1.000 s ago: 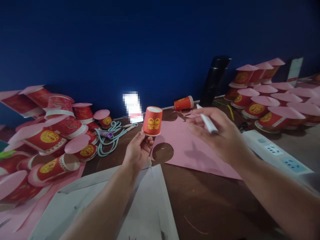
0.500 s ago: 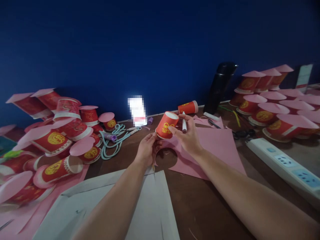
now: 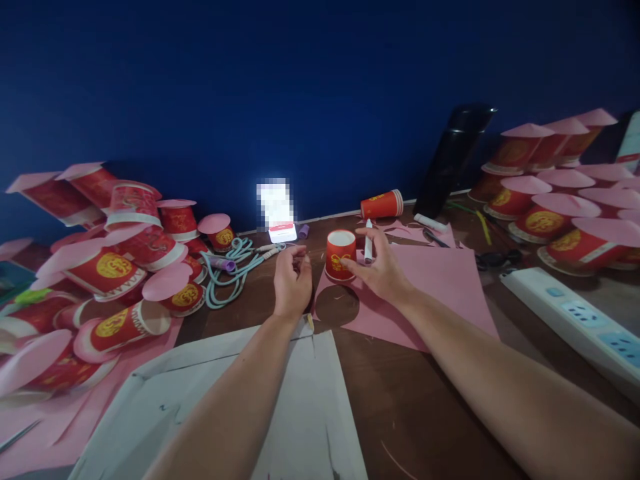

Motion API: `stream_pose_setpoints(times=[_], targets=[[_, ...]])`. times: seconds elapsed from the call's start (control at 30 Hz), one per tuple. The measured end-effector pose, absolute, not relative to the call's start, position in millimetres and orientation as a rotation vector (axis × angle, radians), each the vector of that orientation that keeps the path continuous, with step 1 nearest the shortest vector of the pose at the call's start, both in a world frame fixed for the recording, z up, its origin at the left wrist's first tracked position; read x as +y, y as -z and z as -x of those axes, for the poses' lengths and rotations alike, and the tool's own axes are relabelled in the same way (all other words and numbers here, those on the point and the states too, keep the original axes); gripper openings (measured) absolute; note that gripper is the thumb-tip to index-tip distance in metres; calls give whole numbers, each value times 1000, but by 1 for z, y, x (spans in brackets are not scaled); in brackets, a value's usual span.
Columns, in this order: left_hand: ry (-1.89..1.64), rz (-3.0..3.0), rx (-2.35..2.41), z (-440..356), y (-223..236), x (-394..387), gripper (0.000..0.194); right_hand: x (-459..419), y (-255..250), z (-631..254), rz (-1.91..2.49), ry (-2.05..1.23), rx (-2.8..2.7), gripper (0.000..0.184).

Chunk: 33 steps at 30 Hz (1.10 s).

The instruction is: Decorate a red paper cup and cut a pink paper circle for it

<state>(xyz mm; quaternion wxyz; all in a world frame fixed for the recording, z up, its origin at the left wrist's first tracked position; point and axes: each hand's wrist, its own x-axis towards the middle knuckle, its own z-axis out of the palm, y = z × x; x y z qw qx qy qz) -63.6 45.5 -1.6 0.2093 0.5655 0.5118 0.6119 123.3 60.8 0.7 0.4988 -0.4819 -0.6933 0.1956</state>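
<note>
A red paper cup [image 3: 341,257] with gold lettering stands upside down at the edge of the pink paper, its white base facing up. My right hand [image 3: 383,270] is beside it, with the thumb reaching to the cup's lower right side. A slim white pen [image 3: 369,243], which looks like a marker, is held upright in that hand near the index finger. To the left of the cup, my left hand [image 3: 293,283] is apart from it, fingers loosely curled and holding nothing. Pink paper [image 3: 440,293] with a round cut-out lies under my right hand.
Red cups with pink paper discs pile up at left [image 3: 113,267] and right [image 3: 545,223]. Behind are a lit phone [image 3: 283,233], blue cable [image 3: 240,273], stacked cups [image 3: 383,203] and a black flask [image 3: 453,163]. A power strip [image 3: 555,310] and white board [image 3: 280,413] lie nearer.
The cup has gone from tilted between both hands to standing level, lower down. My left hand has let go and drawn left. My right hand stays by the cup with the pen.
</note>
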Motion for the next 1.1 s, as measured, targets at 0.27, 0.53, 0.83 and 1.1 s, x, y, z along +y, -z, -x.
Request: stream_pose_setpoints(times=[0.27, 0.53, 0.83, 1.1], targets=[[-1706, -1608, 1412, 65, 2, 46, 22, 59, -1, -125, 1174, -513, -1695, 55], [-1584, -1754, 1526, 66, 7, 47, 25, 59, 0, -125, 1127, -542, -1731, 54], [-1365, -1882, 1255, 52, -34, 65, 35, 58, -1, -126, 1131, -622, -1697, 54], [-1146, -1923, 1019, 43, -20, 73, 50, 59, -2, -126, 1052, -585, -1717, 51]])
